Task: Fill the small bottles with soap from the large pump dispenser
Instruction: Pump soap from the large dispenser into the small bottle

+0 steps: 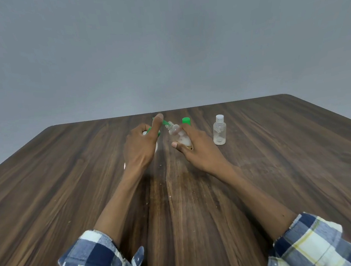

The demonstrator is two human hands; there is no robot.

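Resting on top of the green pump [156, 127], the left hand [142, 145] has its thumb laid along the pump head, and the big dispenser below is mostly hidden behind it. The green spout [166, 122] meets the open neck of a small clear bottle [178, 134], which the right hand [195, 147] grips tilted toward it. Behind that hand stands a green cap [186, 120]. A second small bottle [219, 131], capped white, stands upright to the right on the wooden table [281, 176].
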